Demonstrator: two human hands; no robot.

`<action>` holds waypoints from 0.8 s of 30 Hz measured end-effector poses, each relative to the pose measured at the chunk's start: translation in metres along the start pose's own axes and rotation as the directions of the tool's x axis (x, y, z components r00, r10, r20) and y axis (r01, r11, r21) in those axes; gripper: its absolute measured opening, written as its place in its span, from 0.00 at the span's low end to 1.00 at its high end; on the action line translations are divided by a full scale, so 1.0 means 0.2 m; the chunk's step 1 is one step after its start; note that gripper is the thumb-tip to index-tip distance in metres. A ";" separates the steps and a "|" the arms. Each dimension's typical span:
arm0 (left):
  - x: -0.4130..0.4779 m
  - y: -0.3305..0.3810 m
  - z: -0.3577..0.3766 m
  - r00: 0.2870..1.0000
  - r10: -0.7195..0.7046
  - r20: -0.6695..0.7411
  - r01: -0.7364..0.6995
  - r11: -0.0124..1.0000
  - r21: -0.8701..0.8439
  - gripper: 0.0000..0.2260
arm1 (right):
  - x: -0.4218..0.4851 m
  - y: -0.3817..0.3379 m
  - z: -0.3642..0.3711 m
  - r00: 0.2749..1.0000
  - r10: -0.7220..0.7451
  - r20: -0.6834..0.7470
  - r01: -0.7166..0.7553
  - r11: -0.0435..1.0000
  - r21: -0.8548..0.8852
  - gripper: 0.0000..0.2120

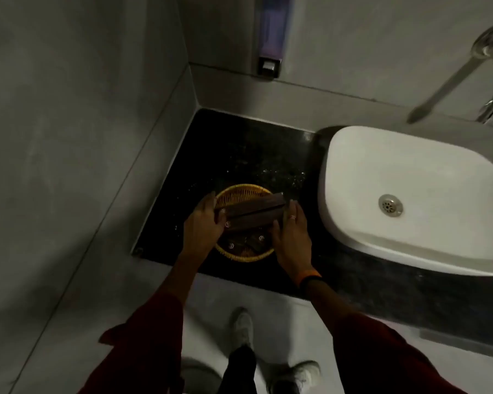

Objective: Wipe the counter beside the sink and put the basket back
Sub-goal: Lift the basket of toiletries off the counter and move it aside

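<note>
Wicker basket (244, 223) gripped by both hands (204, 226) (292, 234); brown box's (249, 213) length seemingly points sinkward.

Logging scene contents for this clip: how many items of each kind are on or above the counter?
Yellow woven basket: 1
Dark brown box, held over the basket: 1
White sink: 1
Wall soap dispenser: 1
Chrome tap: 1
Total: 5
</note>
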State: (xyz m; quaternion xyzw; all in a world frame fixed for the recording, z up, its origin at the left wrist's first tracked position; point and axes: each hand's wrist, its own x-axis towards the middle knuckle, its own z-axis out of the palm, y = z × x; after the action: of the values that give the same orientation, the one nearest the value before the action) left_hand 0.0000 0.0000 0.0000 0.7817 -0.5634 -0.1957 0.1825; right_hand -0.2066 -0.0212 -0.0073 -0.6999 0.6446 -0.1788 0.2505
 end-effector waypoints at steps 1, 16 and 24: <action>0.01 -0.01 0.01 0.999 -0.034 0.021 0.035 0.999 -0.038 0.26 | 0.01 0.00 0.02 0.996 0.082 0.028 -0.084 0.995 0.063 0.28; 0.18 0.44 -0.32 0.963 -0.019 -0.270 -0.041 0.976 -0.216 0.13 | 0.21 -0.12 -0.50 0.979 0.042 -0.201 -0.003 0.981 0.194 0.26; 0.06 1.26 -0.15 0.975 0.075 -0.211 -0.132 0.954 -0.268 0.22 | 0.13 0.39 -1.21 0.925 0.061 -0.374 -0.020 0.993 0.114 0.24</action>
State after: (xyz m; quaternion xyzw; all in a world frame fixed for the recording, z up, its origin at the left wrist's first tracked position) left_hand -0.1855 -0.0854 0.1525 0.7327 -0.5492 -0.1848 0.3568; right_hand -0.4057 -0.0800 0.1412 -0.6245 0.6844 -0.3393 0.1630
